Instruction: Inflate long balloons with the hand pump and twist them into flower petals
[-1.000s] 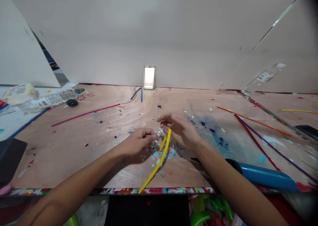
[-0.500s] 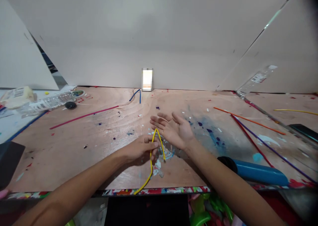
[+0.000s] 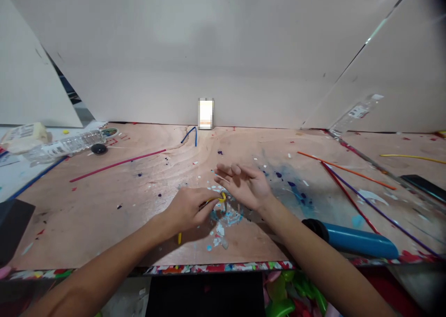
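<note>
My left hand [image 3: 190, 205] is closed around a thin uninflated yellow modelling balloon [image 3: 222, 197]. The bend of the balloon sticks out past the fingertips towards the right, and its other end [image 3: 180, 238] hangs below the wrist. Opposite it, my right hand [image 3: 245, 184] is open, palm turned left, with fingers partly curled and nothing in them. A small gap lies between its palm and the yellow bend. Both hands hover over the front middle of the wooden table, above pale blue and white scraps [image 3: 219, 231].
A blue hand pump [image 3: 362, 240] lies at right, near red [image 3: 348, 198], purple [image 3: 376, 210] and orange [image 3: 344, 169] balloons. Left are a pink balloon [image 3: 118, 165], a plastic bottle [image 3: 73, 145] and a dark box [image 3: 14, 229]. A bent blue balloon [image 3: 195, 136] lies before the back panel [image 3: 139, 75].
My left hand has turned palm-down and drawn the yellow balloon's bend lower and sideways. The fingers of my right hand have curled more. The view has shifted slightly.
</note>
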`<state>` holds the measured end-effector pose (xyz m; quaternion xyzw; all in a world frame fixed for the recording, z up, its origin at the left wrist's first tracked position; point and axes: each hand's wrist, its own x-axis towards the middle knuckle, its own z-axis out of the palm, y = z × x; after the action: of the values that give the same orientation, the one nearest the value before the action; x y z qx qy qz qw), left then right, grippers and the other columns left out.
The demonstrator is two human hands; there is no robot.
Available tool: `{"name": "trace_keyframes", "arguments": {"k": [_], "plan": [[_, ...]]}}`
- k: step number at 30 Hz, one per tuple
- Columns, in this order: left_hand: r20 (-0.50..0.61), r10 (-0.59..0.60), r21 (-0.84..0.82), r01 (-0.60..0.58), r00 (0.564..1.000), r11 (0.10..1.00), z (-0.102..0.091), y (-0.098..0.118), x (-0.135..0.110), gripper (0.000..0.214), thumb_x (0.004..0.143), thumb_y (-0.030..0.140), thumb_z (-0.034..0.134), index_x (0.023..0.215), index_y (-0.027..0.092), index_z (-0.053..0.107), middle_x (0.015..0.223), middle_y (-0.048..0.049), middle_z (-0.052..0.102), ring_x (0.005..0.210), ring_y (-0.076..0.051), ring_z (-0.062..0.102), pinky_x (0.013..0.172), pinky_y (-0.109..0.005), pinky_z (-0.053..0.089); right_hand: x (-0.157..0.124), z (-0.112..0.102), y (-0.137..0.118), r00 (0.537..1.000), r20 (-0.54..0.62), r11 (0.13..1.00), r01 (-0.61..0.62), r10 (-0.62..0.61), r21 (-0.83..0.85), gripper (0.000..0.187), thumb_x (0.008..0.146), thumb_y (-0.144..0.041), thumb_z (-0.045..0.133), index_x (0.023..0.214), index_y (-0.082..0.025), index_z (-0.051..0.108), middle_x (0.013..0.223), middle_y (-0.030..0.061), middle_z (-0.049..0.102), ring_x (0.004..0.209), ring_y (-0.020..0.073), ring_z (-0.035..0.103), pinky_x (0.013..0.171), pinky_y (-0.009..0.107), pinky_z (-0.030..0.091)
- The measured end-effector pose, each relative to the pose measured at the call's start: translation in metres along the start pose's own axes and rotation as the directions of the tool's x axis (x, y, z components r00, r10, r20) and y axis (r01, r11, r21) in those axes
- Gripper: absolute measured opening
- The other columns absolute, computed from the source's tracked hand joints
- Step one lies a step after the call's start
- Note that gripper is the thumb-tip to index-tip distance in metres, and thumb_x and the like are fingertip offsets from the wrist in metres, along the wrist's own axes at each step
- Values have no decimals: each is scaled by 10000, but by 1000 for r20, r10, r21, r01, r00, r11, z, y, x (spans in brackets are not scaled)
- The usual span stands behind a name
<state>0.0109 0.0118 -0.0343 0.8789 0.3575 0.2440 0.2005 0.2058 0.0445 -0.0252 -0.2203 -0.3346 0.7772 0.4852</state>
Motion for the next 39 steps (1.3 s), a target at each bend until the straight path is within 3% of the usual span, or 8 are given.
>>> {"name": "trace_keyframes", "arguments": {"k": [3, 9, 12, 19, 24, 29, 34, 39], "plan": [[-52, 9, 71, -5, 999, 997, 2, -6, 0, 288, 918, 288, 408, 1060, 217, 648, 963, -37, 712, 817, -160, 655, 718, -259, 458, -3, 0, -2, 999, 44, 1000, 10, -10, 3, 64, 714, -245, 521, 748, -221, 569, 1079, 56, 669, 1122, 235, 544, 1047, 487, 339], [-210, -73, 55, 86, 975, 995, -11, -13, 3, 297, 923, 308, 422, 1063, 202, 661, 936, -40, 718, 804, -151, 652, 771, -268, 473, -4, 2, -5, 989, 123, 996, -80, 84, -31, 527, 828, -602, 346, 1069, -189, 567, 1184, 128, 618, 1148, 257, 540, 1033, 498, 349], [-265, -64, 72, 86, 962, 994, -13, -16, 4, 286, 920, 304, 433, 1023, 195, 676, 925, -44, 716, 808, -146, 647, 778, -262, 470, -3, -1, 1, 977, 165, 962, -91, 136, -257, 507, 849, -596, 416, 1143, -203, 542, 1179, 106, 618, 1127, 211, 555, 1012, 423, 380], [-343, -27, 247, 118, 939, 962, -20, -27, 5, 261, 891, 336, 476, 886, 191, 693, 797, -36, 692, 702, -130, 601, 649, -244, 419, 3, -16, 23, 984, 92, 632, -23, 150, -775, 313, 892, -473, 455, 814, -185, 552, 531, -58, 486, 470, 90, 481, 533, 236, 440], [-421, 83, 471, 140, 903, 871, -50, -46, -1, 219, 826, 337, 526, 794, 200, 694, 708, -38, 655, 686, -168, 568, 659, -296, 400, 5, -19, 15, 996, 72, 506, 89, -53, -858, 385, 928, -486, 349, 822, -180, 556, 518, -67, 409, 455, 82, 411, 475, 205, 359], [-463, 51, 540, 236, 885, 808, -59, -53, -1, 210, 805, 332, 535, 825, 200, 697, 785, -56, 666, 792, -221, 564, 768, -369, 413, 4, -18, 21, 980, 160, 120, 173, -117, -978, 345, 958, -382, 324, 816, -169, 556, 610, -22, 518, 557, 104, 478, 554, 236, 342], [-255, -56, 363, 149, 965, 920, -27, -41, 7, 367, 845, 324, 513, 1169, 169, 588, 1192, -112, 589, 1113, -257, 512, 974, -436, 381, 6, -19, 30, 969, 215, -177, 191, -123, -965, 256, 918, -288, 426, 784, -151, 595, 724, 33, 607, 665, 136, 506, 608, 256, 324], [6, 39, 85, -39, 999, 996, 16, -27, 4, 572, 855, 291, 508, 1383, 138, 354, 1358, -143, 478, 1254, -240, 429, 1052, -430, 350, 6, -22, 33, 962, 272, -143, 263, -40, -954, 241, 899, -202, 418, 911, -138, 649, 879, 95, 681, 767, 173, 577, 685, 274, 384]]}}
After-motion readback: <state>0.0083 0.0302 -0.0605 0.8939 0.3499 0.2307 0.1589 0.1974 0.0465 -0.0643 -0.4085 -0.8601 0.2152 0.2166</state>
